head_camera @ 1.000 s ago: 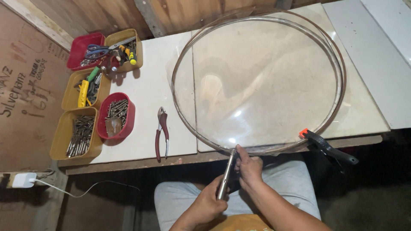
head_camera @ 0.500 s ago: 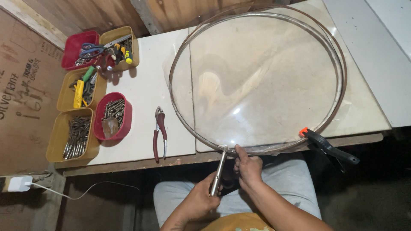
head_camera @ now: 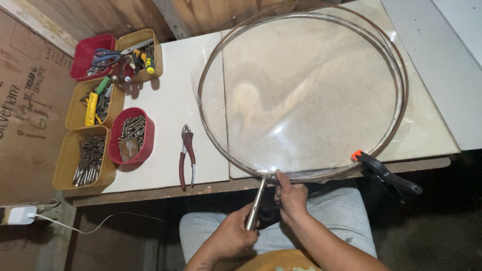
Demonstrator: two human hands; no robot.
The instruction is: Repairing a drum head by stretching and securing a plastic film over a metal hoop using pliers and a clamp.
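A large round hoop with a clear film stretched over it [head_camera: 306, 90] lies on the table, its near rim [head_camera: 301, 176] hanging over the front edge. My left hand [head_camera: 233, 236] grips the handle of a long metal tool [head_camera: 256, 203] whose head touches the rim. At the rim just right of the tool, my right hand [head_camera: 291, 195] pinches the hoop's edge with thumb on top. A black clamp with an orange tip [head_camera: 384, 173] bites the rim further right.
Red-handled pliers [head_camera: 187, 155] lie on the white tabletop [head_camera: 165, 100] left of the hoop. At the far left stand several trays: yellow and red ones with nails or screws [head_camera: 85, 158], screwdrivers and scissors [head_camera: 113, 52]. A white charger [head_camera: 22, 215] lies on the floor.
The tool's head has come up against the hoop's rim, and my left hand has shifted a little along the handle. My right hand stays on the rim.
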